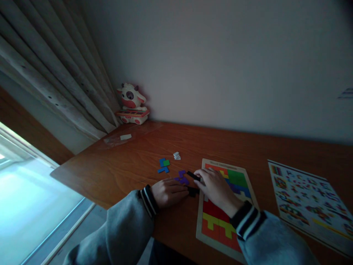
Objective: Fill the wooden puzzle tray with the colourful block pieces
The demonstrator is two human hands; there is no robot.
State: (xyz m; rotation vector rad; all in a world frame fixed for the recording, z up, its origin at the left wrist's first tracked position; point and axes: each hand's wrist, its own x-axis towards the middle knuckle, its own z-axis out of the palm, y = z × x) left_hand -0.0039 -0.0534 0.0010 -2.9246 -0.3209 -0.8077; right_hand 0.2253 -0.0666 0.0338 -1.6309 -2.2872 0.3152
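My right hand (216, 186) pinches a black puzzle piece (193, 176) above the left edge of a wooden puzzle board (199, 224). Red, yellow, orange, green and blue pieces lie in the board, partly covered by that hand. My left hand (168, 192) rests flat on the table, fingers stretched out, its tips at more black pieces (193, 191) beside the board. Just beyond these fingers lie purple pieces (182, 176), partly hidden. Farther off are blue pieces (163, 170) with a green piece (166, 162) against them.
Small white pieces (177, 156) sit beyond the coloured ones. On the right lies a printed sheet (309, 202). A cow-shaped toy piano (132, 105) stands at the back left corner, near clear plastic with a white slip (125, 137). A curtain (55, 66) hangs left.
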